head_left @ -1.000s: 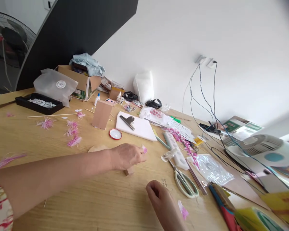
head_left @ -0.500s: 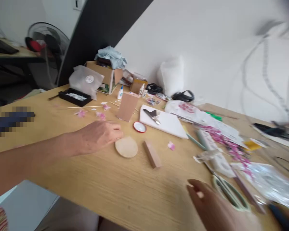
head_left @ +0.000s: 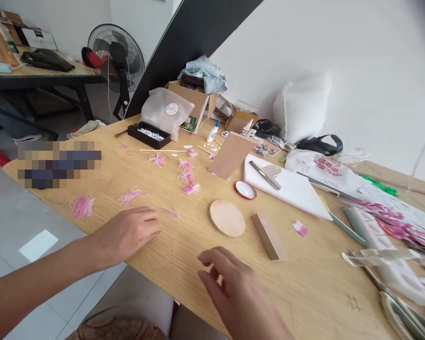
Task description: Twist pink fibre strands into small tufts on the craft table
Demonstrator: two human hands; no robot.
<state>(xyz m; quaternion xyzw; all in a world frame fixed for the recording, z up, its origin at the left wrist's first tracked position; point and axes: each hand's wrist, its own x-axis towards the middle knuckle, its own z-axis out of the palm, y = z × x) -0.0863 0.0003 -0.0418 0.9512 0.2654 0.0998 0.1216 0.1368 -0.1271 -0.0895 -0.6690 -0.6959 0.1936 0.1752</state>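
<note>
My left hand (head_left: 134,232) rests low over the wooden table, palm down, its fingers curled together. Whatever may be under those fingers is hidden. Just beyond it lie thin pink strands (head_left: 170,211) and a pink fringe tassel (head_left: 131,196). Nearer the middle, my right hand (head_left: 233,278) hovers above the table edge with thumb and fingers apart and nothing visible between them. A round wooden disc (head_left: 227,218) lies flat ahead of it. To the disc's right is a wooden block (head_left: 269,238), and behind sits a red-rimmed white lid (head_left: 245,190).
Scissors (head_left: 398,302) and a white strip (head_left: 393,264) lie at the right. Behind stand a brown board (head_left: 231,156), a glue bottle (head_left: 213,131) and a black tray (head_left: 143,138). A utility knife (head_left: 265,174) lies on white foam (head_left: 293,198). More pink tassels (head_left: 83,207) lie left.
My right hand has moved left from beside the scissors to in front of the wooden disc. My left hand has drawn back from the disc's edge. The view has turned left.
</note>
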